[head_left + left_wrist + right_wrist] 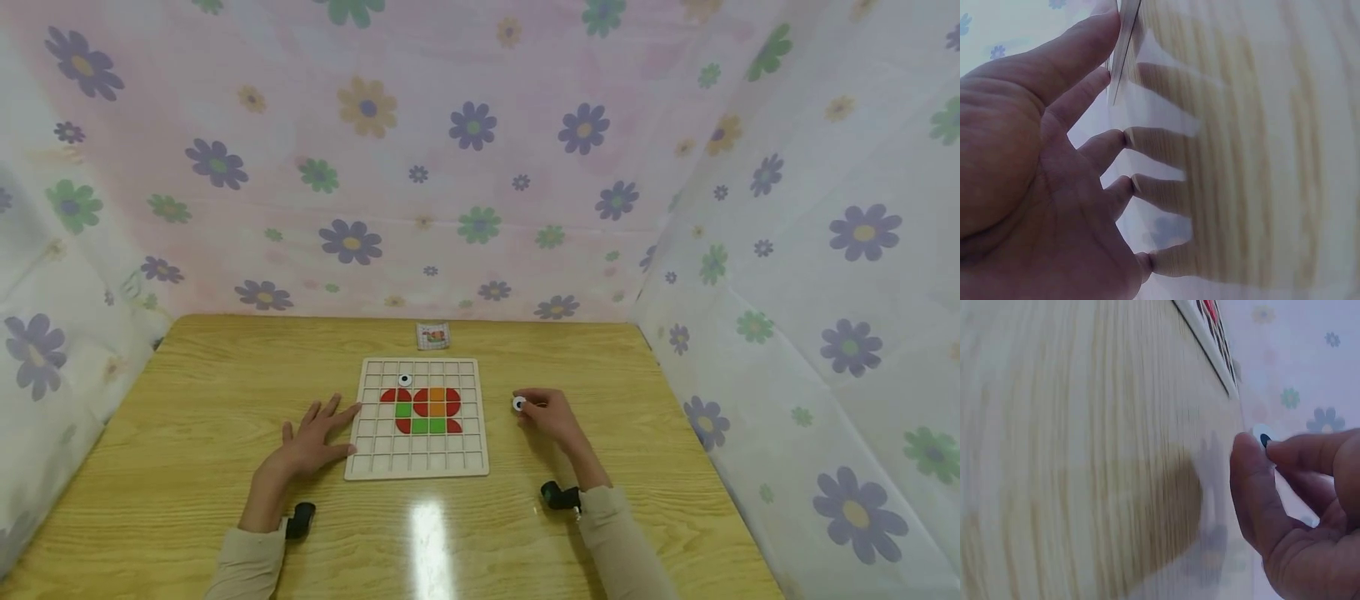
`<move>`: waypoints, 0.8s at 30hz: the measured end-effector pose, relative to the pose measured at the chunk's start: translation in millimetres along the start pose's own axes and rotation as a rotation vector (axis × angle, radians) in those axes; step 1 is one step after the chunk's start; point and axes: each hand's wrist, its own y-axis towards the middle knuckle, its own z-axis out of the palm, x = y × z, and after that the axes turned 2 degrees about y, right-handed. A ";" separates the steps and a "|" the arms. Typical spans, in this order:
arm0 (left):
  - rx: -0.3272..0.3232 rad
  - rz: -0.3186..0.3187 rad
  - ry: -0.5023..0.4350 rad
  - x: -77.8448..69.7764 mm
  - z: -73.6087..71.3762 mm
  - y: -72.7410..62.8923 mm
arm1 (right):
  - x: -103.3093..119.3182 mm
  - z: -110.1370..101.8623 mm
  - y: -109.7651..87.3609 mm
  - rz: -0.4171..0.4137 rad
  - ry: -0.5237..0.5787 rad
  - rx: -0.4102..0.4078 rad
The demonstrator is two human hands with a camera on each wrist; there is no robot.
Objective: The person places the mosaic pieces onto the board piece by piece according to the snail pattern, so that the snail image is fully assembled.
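Note:
A square wooden grid board (pixel 372 462) lies on the table, with red, green and orange pieces forming a duck-like figure in its cells. One round white eye piece with a black dot (pixel 405 380) sits on the board above the red head. My left hand (pixel 306 446) has its fingers spread, with thumb and index fingertip at the board's left edge and the other fingertips on the table. To the right of the board, my right hand (pixel 553 415) pinches another white eye piece (pixel 519 404) between thumb and finger; in the right wrist view its black dot shows between the fingertips.
A small picture card (pixel 432 337) with a similar coloured figure lies behind the board. The glossy wooden table (pixel 247 358) is bordered at the back and sides by flower-patterned cloth (pixel 427 200). Black wrist cameras (pixel 302 521) are strapped at both sleeves.

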 end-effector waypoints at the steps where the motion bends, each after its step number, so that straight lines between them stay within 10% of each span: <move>1: 0.000 -0.001 0.001 0.0 0.5 0.2 | 1.0 2.1 -0.1 -0.004 0.002 -0.002; 14: -0.003 0.013 0.000 -1.7 0.4 -0.7 | 18.5 30.6 2.3 -0.096 0.150 -0.002; 24: 0.002 0.004 0.001 -2.1 -1.2 -0.6 | 30.6 58.0 18.5 -0.201 0.006 0.076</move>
